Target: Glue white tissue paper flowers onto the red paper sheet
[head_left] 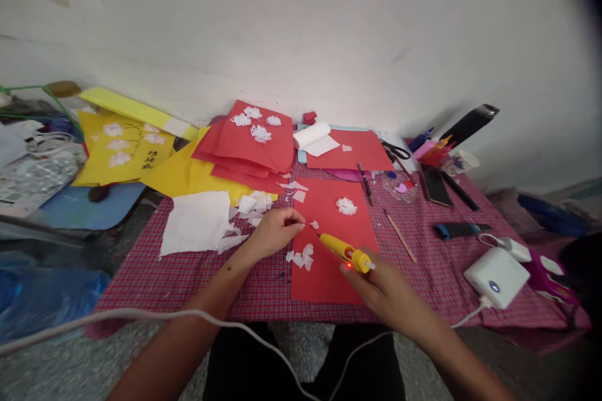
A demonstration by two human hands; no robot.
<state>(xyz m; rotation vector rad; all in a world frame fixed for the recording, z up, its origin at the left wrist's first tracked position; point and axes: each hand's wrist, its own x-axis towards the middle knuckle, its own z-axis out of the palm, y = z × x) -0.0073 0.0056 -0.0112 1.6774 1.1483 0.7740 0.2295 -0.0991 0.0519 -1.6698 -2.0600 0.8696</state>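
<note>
My right hand [388, 291] grips a yellow hot glue gun [343, 250] with a red light lit on it. The gun's nozzle points up and left over a red paper sheet [329, 285]. My left hand [277, 230] is at the sheet's left edge with fingers pinched together; what is in them, if anything, is too small to make out. Just right of those fingertips lies a small white paper scrap [314, 224]. More torn scraps [305, 257] lie lower on the sheet, and a white crinkled paper blossom [347, 206] rests at its upper right.
Left of my hand lies a white tissue sheet [195, 223] beside torn pieces. Behind are stacked red papers [268, 147] bearing several blossoms and a tissue roll [311, 136]. At right are a utility knife [454, 230], a phone [435, 185] and a white power adapter [496, 277] with its cable.
</note>
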